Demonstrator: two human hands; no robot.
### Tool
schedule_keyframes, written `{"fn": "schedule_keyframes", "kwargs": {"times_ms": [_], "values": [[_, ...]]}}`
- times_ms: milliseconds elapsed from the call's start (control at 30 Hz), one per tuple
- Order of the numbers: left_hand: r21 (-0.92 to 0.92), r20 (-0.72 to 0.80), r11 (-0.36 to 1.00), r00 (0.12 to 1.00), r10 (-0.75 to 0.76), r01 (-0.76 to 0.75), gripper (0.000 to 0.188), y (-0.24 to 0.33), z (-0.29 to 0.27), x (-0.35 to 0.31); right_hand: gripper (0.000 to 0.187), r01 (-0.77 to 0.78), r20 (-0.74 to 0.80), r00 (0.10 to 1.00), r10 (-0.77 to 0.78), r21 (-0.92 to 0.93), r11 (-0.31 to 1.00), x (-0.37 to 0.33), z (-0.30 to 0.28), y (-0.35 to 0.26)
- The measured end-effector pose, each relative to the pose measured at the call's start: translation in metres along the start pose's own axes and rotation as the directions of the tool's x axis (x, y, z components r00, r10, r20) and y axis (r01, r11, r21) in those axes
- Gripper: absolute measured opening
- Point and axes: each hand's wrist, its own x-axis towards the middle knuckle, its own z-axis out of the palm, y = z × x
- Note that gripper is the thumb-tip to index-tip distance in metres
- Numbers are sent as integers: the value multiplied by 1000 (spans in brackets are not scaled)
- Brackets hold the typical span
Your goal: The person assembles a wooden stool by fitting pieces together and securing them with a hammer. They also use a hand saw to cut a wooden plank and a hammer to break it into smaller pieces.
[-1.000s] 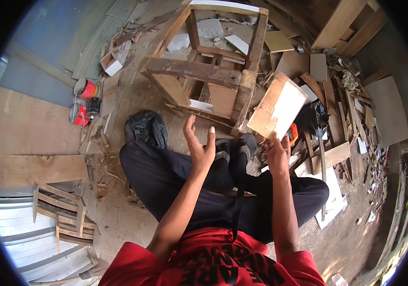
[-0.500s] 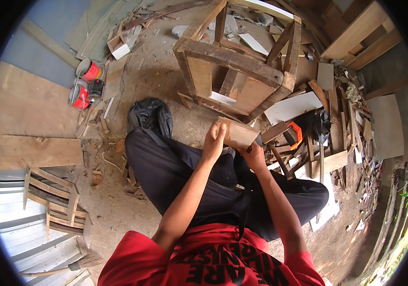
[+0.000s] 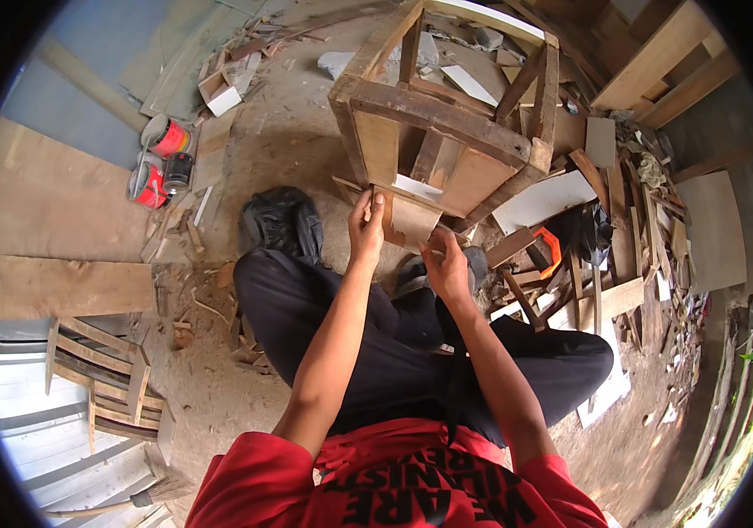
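A small brown wooden panel (image 3: 407,220) is held up between my two hands, against the near lower side of a wooden frame (image 3: 438,119). My left hand (image 3: 366,227) grips the panel's left edge, with the thumb on its face. At the panel's lower right corner, my right hand (image 3: 447,262) has its fingers closed on the edge. The frame is made of dark, worn timbers with lighter panels set in its sides. Whether the panel touches the frame, I cannot tell.
A black plastic bag (image 3: 281,224) lies left of my feet. An orange-handled saw (image 3: 550,251) rests among wood scraps on the right. Paint cans (image 3: 165,136) stand at the left, above a slatted wooden piece (image 3: 108,374). A white board (image 3: 543,201) lies beside the frame.
Both hands have moved forward and a little left with the panel, from above my lap to the frame's near side. The panel is now more upright.
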Motion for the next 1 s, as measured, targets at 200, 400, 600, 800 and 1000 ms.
{"fn": "schedule_keyframes", "kwargs": {"times_ms": [200,400,600,800,1000], "values": [[86,27,990,994,107,-109,31,14,6,-7,41,-179,55,983,173,140,974,2,9,-2],[497,573,582,747,336,-644,20,53,27,-28,76,-436,236,874,425,767,470,-22,9,-19],[432,749,448,588,304,-782,33,49,38,-34,77,-288,159,897,413,918,272,-14,-1,-18],[393,808,490,547,220,-778,32,68,45,-24,71,-267,81,920,383,845,463,-16,3,-29],[488,718,409,621,314,-771,29,77,49,-37,86,-242,50,897,439,887,394,-14,7,-36]]}}
